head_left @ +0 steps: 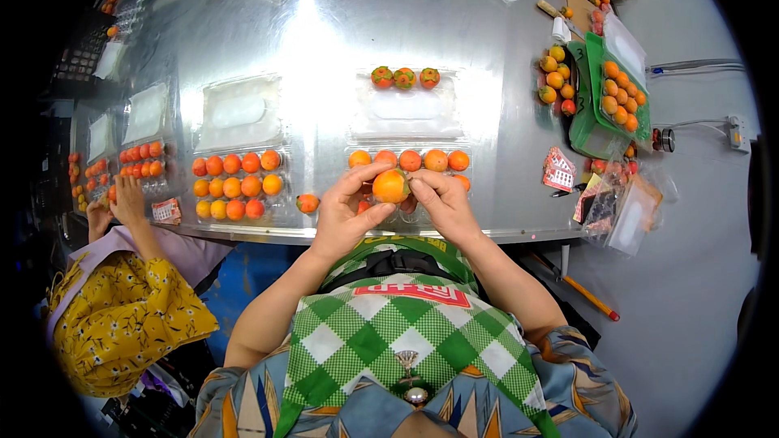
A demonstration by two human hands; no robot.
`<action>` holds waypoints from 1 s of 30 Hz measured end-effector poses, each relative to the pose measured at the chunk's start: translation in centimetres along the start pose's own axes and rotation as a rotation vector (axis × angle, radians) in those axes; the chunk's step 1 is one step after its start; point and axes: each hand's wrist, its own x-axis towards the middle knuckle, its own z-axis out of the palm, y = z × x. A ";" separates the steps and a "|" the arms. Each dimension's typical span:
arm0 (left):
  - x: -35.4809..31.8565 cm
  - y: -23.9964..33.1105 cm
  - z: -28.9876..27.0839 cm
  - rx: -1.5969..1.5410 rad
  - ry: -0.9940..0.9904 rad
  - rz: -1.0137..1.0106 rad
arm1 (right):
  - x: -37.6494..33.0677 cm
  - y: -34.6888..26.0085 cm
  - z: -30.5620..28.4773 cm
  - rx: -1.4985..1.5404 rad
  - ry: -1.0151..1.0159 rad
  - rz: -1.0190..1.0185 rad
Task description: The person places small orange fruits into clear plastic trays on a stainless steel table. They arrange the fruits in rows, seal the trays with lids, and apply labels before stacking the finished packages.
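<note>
My left hand [347,204] holds an orange persimmon [389,186] between thumb and fingers. The fingers of my right hand [443,199] pinch at its right side, where a bit of green leafy cap shows. Just behind and below my hands lies a clear plastic tray with a row of persimmons [410,160] along its far side; my hands hide much of its nearer part. Farther back, three persimmons with green caps upward [405,78] rest on the tray's open lid [410,118]. A single persimmon [307,203] lies on the metal table left of my left hand.
To the left sits another tray filled with persimmons [232,186], its lid [241,109] folded back. A co-worker in a yellow flowered top [134,316] reaches to a tray at far left. Green crates [586,97], loose persimmons [557,77] and printed cards [559,170] stand at right.
</note>
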 end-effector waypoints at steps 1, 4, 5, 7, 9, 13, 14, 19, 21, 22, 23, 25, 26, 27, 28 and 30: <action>0.0 0.0 0.0 -0.044 -0.024 -0.023 | -0.1 0.0 0.0 0.004 -0.004 -0.001; -0.1 0.2 0.3 -0.057 0.006 -0.001 | 0.3 0.3 -0.6 -0.119 0.030 -0.001; -0.1 0.2 0.2 -0.065 0.030 -0.012 | 1.2 0.3 -1.4 -0.250 0.073 0.000; 0.0 0.3 0.1 -0.084 0.068 -0.040 | 3.4 0.8 -3.0 -0.486 0.216 -0.034; 0.1 0.3 0.0 -0.180 0.083 -0.099 | 5.9 1.7 -4.6 -0.702 0.346 -0.160; 0.4 0.4 -0.3 -0.404 0.078 -0.238 | 10.2 2.2 -6.3 -1.132 0.399 -0.429; 0.5 0.3 -0.5 -0.441 0.073 -0.280 | 11.1 2.2 -6.5 -1.242 0.391 -0.475; 0.1 -0.8 -1.6 -0.618 0.022 -0.437 | 13.5 3.8 -7.3 -1.466 0.365 -0.403; 0.0 -1.2 -1.9 -0.659 0.025 -0.459 | 13.8 4.2 -7.5 -1.484 0.371 -0.327; -0.1 -1.3 -1.9 -0.680 0.025 -0.471 | 13.8 4.7 -7.9 -1.478 0.384 -0.312; 0.0 -1.2 -1.9 -0.671 0.035 -0.455 | 13.8 5.1 -8.2 -1.472 0.399 -0.296; 0.2 -0.8 -1.7 -0.652 0.053 -0.423 | 13.5 5.4 -8.6 -1.400 0.414 -0.288; 0.2 -0.7 -1.6 -0.569 0.075 -0.399 | 13.2 5.5 -8.8 -1.364 0.424 -0.283; 0.1 -0.6 -1.5 -0.486 0.097 -0.373 | 12.9 5.3 -8.8 -1.293 0.447 -0.326; 0.1 -0.6 -1.5 -0.403 0.118 -0.348 | 12.5 5.0 -8.8 -1.221 0.470 -0.367; 0.0 -0.8 -1.3 0.235 0.036 -0.135 | 11.1 4.0 -8.3 -0.930 0.456 -0.306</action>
